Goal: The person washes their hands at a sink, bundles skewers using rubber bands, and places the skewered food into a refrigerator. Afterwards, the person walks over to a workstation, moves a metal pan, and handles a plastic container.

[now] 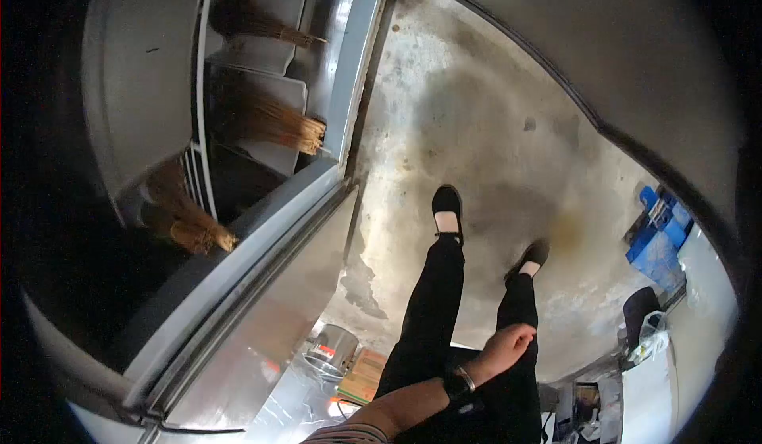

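My left hand (506,345) hangs in front of my black-trousered legs, fingers curled in, with nothing visible in it. A dark watch (457,385) and a band circle its wrist. My right hand is out of view. To the left, a metal cabinet (238,265) stands open. Inside it, bundles of thin wooden sticks (286,129) lie on white trays (278,47). Another bundle (190,234) rests lower, near the cabinet's front edge. Their far ends are in shadow.
Stained concrete floor (476,111) lies under my feet. A metal pot (332,347) and a cardboard box (363,374) stand beside the cabinet at the bottom. Blue containers (660,242) and a plastic bag (652,337) are at the right. A dark-edged panel (635,55) borders the upper right.
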`<state>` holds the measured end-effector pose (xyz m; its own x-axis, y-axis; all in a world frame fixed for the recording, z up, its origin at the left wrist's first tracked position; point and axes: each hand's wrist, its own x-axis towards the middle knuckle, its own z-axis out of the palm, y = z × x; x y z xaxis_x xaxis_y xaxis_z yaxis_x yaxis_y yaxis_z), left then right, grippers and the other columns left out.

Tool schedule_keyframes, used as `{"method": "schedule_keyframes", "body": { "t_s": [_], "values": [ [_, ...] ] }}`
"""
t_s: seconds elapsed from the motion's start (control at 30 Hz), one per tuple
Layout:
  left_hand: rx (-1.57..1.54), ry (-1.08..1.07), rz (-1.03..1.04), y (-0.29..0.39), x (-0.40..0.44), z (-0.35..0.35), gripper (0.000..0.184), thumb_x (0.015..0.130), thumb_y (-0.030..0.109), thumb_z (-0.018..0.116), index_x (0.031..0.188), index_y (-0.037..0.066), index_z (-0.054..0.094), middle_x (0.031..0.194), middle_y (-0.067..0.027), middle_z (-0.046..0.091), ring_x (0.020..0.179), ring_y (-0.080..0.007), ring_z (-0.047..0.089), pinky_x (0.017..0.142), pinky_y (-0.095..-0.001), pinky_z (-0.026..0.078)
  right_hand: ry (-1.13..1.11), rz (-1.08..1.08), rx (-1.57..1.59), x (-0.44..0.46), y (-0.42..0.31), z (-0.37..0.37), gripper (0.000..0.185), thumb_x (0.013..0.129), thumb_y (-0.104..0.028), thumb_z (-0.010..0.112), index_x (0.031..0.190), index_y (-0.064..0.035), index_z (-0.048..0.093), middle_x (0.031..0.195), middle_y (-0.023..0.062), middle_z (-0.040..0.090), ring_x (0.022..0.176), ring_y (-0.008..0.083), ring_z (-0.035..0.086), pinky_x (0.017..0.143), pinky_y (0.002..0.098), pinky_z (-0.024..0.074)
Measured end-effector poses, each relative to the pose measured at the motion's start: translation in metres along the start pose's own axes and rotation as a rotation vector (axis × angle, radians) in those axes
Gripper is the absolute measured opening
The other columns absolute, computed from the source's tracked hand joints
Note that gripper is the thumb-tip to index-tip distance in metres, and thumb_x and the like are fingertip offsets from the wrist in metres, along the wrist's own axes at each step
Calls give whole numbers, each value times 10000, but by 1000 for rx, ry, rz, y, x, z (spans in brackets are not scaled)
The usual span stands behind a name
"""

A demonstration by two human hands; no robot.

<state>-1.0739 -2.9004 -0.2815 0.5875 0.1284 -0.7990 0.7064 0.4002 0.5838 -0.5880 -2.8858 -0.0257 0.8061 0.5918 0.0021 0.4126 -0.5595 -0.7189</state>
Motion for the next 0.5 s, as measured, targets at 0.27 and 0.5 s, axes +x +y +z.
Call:
{"method": "schedule_keyframes", "body": {
  "t_s": [0.27,0.5],
  "values": [
    [-82,-214,105,19,50,14,227,860,24,545,1087,22,537,937,-127,610,844,-232,616,741,-323,487,12,65,6,9,4,28,300,804,-269,603,1020,-60,600,963,144,622,878,266,604,772,358,486],
    [-156,-258,52,62,62,3,285,864,4,525,1147,31,514,1022,-111,615,901,-219,620,780,-312,492,22,95,11,13,8,31,279,821,-264,588,1003,-52,593,947,146,616,857,264,601,757,354,488]
  ]
}}
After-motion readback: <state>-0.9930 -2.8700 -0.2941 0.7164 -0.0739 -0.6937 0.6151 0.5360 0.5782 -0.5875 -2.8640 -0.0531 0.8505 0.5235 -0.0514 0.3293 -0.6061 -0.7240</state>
